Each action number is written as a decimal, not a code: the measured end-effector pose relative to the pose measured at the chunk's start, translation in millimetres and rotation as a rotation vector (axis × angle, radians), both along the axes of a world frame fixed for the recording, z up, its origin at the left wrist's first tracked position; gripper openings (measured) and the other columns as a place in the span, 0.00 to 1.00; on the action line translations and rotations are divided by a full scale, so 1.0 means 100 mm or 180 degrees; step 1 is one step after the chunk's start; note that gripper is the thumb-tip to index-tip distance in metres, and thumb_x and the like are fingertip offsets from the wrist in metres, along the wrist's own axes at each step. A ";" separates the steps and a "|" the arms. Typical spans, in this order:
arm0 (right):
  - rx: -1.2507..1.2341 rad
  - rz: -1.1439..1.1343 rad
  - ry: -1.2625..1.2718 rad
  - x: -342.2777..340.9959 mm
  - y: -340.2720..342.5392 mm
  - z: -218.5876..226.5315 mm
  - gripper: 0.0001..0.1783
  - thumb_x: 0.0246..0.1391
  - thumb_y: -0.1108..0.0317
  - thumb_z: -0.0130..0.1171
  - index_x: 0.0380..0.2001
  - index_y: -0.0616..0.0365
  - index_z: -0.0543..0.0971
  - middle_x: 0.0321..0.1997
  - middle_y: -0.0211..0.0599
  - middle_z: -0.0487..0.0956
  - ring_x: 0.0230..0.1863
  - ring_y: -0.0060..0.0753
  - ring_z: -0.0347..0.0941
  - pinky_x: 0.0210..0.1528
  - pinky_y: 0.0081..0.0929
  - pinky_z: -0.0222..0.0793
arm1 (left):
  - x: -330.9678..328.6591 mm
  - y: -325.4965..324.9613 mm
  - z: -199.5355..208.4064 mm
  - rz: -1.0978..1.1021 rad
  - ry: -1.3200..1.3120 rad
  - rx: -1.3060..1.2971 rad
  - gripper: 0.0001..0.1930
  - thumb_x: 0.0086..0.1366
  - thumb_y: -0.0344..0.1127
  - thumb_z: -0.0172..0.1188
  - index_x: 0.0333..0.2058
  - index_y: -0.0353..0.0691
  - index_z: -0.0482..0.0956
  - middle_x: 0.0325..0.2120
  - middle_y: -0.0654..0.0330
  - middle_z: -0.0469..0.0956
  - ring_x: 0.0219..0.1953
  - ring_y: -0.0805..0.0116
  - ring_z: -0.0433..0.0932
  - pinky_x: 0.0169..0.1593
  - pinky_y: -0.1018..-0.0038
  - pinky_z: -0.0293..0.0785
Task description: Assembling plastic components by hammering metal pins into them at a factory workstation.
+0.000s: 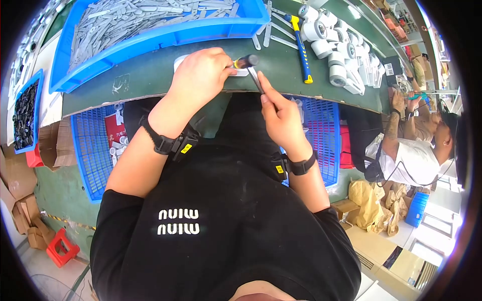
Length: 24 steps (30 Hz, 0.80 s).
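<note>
My right hand (pixel 282 119) is closed round the handle of a small mallet (pixel 246 61), index finger stretched along it. The mallet head has a black end and an amber end, and the amber end points at my left fingers. My left hand (pixel 200 71) bends over a white plastic part (pixel 240 72) at the bench edge, thumb and fingers pressed together on it. Most of that part is hidden under the hand and the mallet head, so its full shape cannot be made out.
A blue bin (pixel 165 42) of flat grey strips stands behind my left hand. A blue-and-yellow hammer (pixel 303 52) lies right, beside piled white wheel parts (pixel 337 50). Blue baskets (pixel 90 150) sit below the bench. A co-worker (pixel 414 155) works at far right.
</note>
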State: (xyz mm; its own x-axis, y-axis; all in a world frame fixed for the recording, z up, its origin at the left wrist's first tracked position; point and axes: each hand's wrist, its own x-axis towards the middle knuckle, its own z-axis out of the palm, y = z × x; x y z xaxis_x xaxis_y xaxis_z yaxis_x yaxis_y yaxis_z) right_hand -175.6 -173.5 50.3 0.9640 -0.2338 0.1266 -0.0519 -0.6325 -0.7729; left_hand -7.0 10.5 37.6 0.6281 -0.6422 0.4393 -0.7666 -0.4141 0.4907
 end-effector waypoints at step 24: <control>0.1357 -0.0109 -0.0996 -0.33 -0.17 -0.25 0.33 0.78 0.76 0.50 0.82 0.56 0.66 0.27 0.25 0.75 0.28 0.15 0.68 0.33 0.18 0.66 | -0.02 0.15 0.20 -0.1189 -0.0888 0.0291 0.14 0.59 0.21 0.67 0.44 0.41 0.90 0.58 0.57 0.82 0.66 0.52 0.76 0.73 0.51 0.67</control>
State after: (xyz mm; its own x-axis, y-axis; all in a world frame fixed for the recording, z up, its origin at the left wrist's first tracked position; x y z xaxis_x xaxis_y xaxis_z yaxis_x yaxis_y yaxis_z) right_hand -208.8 -190.6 25.1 0.8862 -0.3580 0.2940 0.2075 -0.2607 -0.9429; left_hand -9.2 25.7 57.5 0.2128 -0.8456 0.4896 -0.9686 -0.1168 0.2194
